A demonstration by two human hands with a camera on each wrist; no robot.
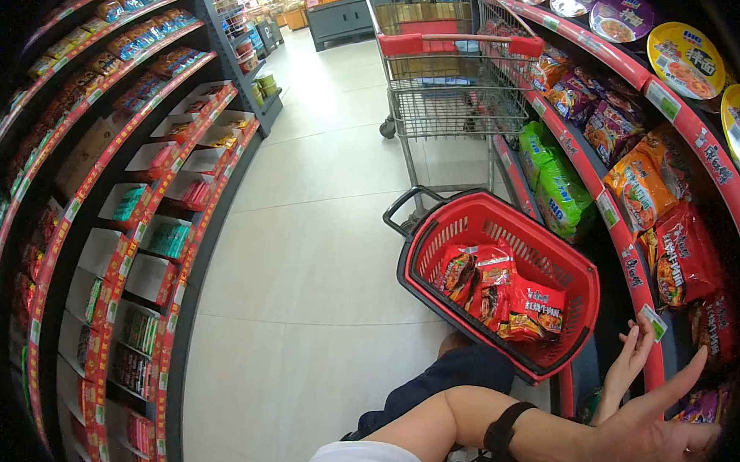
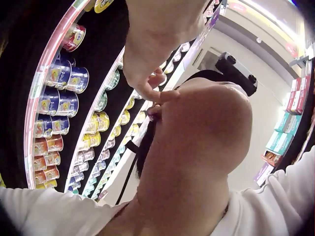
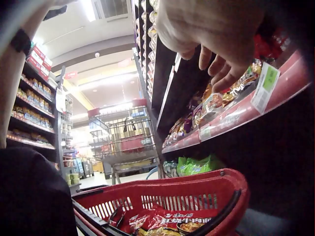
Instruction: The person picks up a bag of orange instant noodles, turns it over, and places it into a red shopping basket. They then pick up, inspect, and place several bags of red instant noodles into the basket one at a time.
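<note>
In the head view, my left hand (image 1: 658,434) reaches across to the lower right, with its thumb extended. Beyond it my right hand (image 1: 626,369) is raised by the shelf edge, fingers spread near a price tag (image 1: 654,325). From the right wrist view, my right hand (image 3: 209,29) hangs over the shelf edge with loosely bent fingers and nothing in them. A hand (image 2: 162,39) fills the top of the left wrist view. Several red noodle packs (image 1: 485,287) lie inside the red basket (image 1: 576,337), below and left of the right hand.
A metal shopping cart (image 1: 464,107) stands behind the basket. Red noodle packs (image 1: 685,254), orange packs (image 1: 641,187) and green packs (image 1: 558,186) fill the right shelves. Shelves of small boxed goods (image 1: 167,239) line the left side, across the tiled floor (image 1: 304,260). A dark-clothed knee (image 1: 472,369) is beside the basket.
</note>
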